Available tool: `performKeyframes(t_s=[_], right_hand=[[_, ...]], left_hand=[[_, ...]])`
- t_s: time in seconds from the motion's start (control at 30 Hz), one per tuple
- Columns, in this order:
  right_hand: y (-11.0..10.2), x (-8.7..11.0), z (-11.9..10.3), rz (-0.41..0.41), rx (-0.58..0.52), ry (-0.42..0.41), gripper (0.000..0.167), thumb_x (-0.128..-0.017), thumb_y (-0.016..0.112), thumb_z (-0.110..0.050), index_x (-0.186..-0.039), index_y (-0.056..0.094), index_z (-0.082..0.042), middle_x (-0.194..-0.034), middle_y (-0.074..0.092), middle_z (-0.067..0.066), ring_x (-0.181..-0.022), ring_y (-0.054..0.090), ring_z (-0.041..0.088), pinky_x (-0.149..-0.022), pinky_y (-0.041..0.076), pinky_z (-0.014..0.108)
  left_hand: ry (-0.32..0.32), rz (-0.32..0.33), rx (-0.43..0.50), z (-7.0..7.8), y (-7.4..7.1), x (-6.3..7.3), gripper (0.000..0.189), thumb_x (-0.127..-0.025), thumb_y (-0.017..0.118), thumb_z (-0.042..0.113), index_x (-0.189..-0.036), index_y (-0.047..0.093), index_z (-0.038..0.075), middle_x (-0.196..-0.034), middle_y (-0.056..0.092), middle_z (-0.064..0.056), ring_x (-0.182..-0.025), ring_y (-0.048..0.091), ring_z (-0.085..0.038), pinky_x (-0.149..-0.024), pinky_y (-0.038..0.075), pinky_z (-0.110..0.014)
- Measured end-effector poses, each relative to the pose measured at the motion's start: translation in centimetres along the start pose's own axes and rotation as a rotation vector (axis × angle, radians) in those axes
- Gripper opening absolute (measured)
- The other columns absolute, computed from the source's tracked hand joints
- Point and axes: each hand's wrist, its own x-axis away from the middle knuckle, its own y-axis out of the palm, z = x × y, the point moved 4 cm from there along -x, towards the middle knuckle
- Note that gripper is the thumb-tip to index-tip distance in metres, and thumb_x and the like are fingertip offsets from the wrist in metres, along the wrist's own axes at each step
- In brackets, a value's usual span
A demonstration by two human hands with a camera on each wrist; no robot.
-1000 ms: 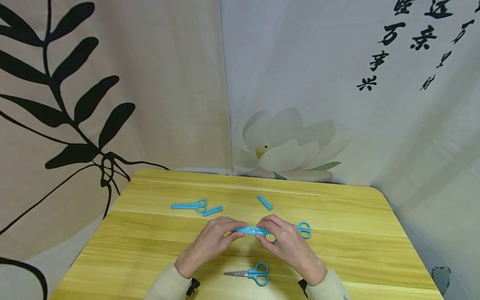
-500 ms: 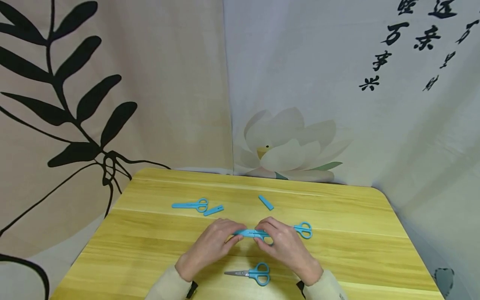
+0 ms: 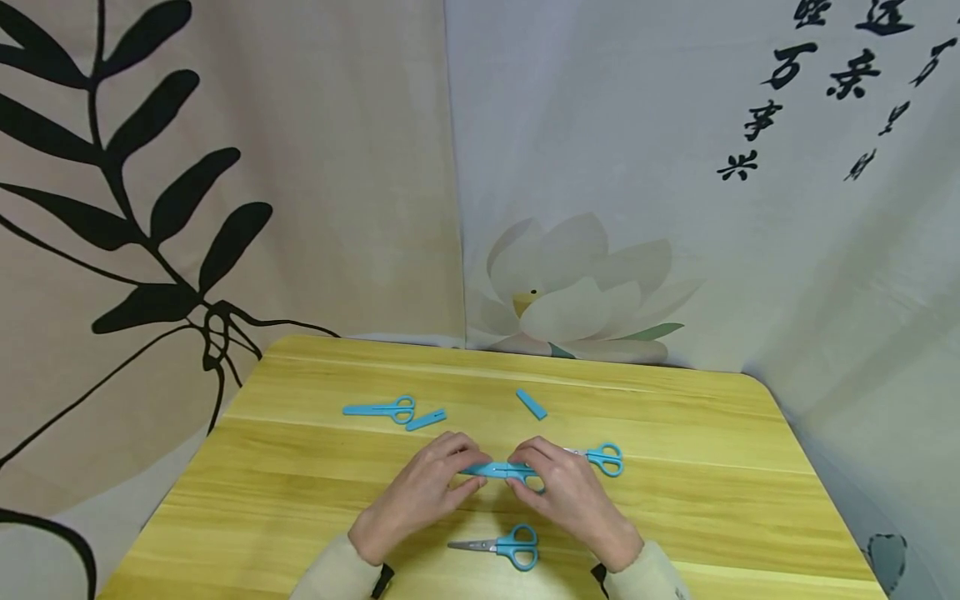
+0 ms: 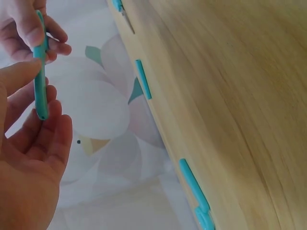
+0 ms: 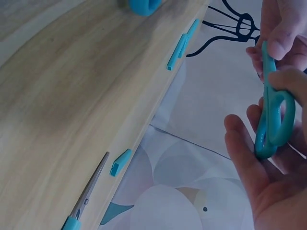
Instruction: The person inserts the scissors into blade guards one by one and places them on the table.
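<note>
Both hands hold one pair of blue scissors [image 3: 525, 473] level above the middle of the table, its blades hidden inside a blue blade cover [image 3: 491, 470]. The left hand [image 3: 423, 487] pinches the cover near its tip; the left wrist view shows the thumb and fingers on either side of that cover [image 4: 41, 93]. At the handle end, the right hand [image 3: 572, 492] grips the scissors. Their finger loops [image 5: 283, 120] stand out between thumb and fingers in the right wrist view. Nearest to the wrists lies an uncovered pair of scissors [image 3: 506, 547], blades pointing left.
Behind the right hand lies another uncovered pair of scissors [image 3: 606, 458]. A covered pair [image 3: 378, 410] is at the back left, beside a loose blade cover [image 3: 426, 420]. Another loose cover [image 3: 531, 404] lies at the back middle of the wooden table [image 3: 712, 517]. A printed curtain hangs behind.
The hands have brought the held scissors slightly nearer the body. The right hand has shifted a little left, showing more of the scissors behind it. Things on the table have not moved.
</note>
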Motion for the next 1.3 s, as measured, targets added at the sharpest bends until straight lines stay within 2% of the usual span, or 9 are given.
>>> performKeyframes(t_s=[0.2,0.33,0.5,0.6,0.73,0.83,1.07,1.3], right_hand=[[0.2,0.1,-0.2,0.000,0.022,-0.038,0.025,-0.080,0.091,-0.018,-0.097,0.073,-0.014,-0.101,0.069,-0.006,-0.078,0.069,0.007,-0.065,0.056,0.020],[0.3,0.1,-0.3,-0.015,0.035,-0.045,0.026,-0.080,0.090,-0.021,-0.098,0.073,-0.014,-0.102,0.069,-0.005,-0.079,0.069,0.007,-0.064,0.055,0.019],[0.3,0.0,-0.3,-0.084,-0.010,0.033,0.041,-0.088,0.085,-0.033,-0.118,0.070,-0.011,-0.118,0.066,-0.002,-0.088,0.069,0.011,-0.069,0.057,0.024],[0.0,0.1,0.0,-0.126,-0.055,0.118,0.052,-0.094,0.078,-0.042,-0.133,0.064,-0.011,-0.130,0.064,-0.001,-0.105,0.068,0.016,-0.080,0.059,0.033],[-0.7,0.3,0.7,-0.127,-0.082,0.180,0.057,-0.097,0.072,-0.045,-0.141,0.060,-0.010,-0.139,0.060,0.001,-0.125,0.061,0.023,-0.097,0.055,0.044],[-1.0,0.6,1.1,-0.110,-0.073,0.189,0.056,-0.097,0.072,-0.043,-0.140,0.060,-0.009,-0.140,0.060,0.002,-0.129,0.058,0.024,-0.102,0.052,0.046],[-1.3,1.5,2.0,-0.104,-0.033,0.232,0.060,-0.096,0.074,-0.042,-0.143,0.056,-0.011,-0.141,0.060,0.003,-0.130,0.057,0.025,-0.103,0.051,0.047],[-1.8,2.4,2.6,-0.105,-0.037,0.274,0.064,-0.095,0.074,-0.044,-0.147,0.054,-0.013,-0.144,0.058,0.003,-0.132,0.055,0.025,-0.103,0.050,0.049]], left_hand=[[0.012,-0.010,0.001,0.1,0.1,0.0,0.019,-0.088,0.084,0.019,-0.106,0.079,0.012,-0.100,0.065,0.007,-0.090,0.058,-0.009,-0.076,0.053,-0.022],[0.024,-0.017,-0.052,0.1,0.4,0.1,0.016,-0.089,0.083,0.018,-0.104,0.079,0.013,-0.095,0.063,0.008,-0.082,0.055,-0.006,-0.071,0.050,-0.019],[0.032,-0.034,-0.130,0.0,0.8,0.6,0.012,-0.092,0.080,0.019,-0.102,0.079,0.013,-0.090,0.060,0.008,-0.076,0.050,-0.004,-0.066,0.046,-0.018],[0.022,-0.017,-0.141,-0.5,0.7,1.2,0.011,-0.091,0.081,0.020,-0.101,0.079,0.015,-0.089,0.059,0.009,-0.076,0.049,-0.004,-0.066,0.046,-0.018],[-0.009,0.026,-0.137,-1.5,-0.4,2.3,0.012,-0.089,0.083,0.018,-0.100,0.079,0.016,-0.090,0.060,0.010,-0.077,0.052,-0.004,-0.065,0.048,-0.020],[-0.045,0.032,-0.135,-2.5,-1.5,3.2,0.015,-0.087,0.085,0.015,-0.101,0.080,0.016,-0.091,0.062,0.011,-0.077,0.053,-0.003,-0.065,0.049,-0.021],[-0.127,0.023,-0.159,-5.1,-3.8,5.4,0.021,-0.084,0.086,0.010,-0.103,0.080,0.015,-0.096,0.068,0.009,-0.080,0.060,-0.004,-0.066,0.054,-0.022],[-0.132,0.054,-0.215,-7.7,-5.9,7.0,0.025,-0.080,0.088,0.004,-0.102,0.080,0.011,-0.099,0.071,0.005,-0.082,0.067,-0.010,-0.066,0.057,-0.024]])
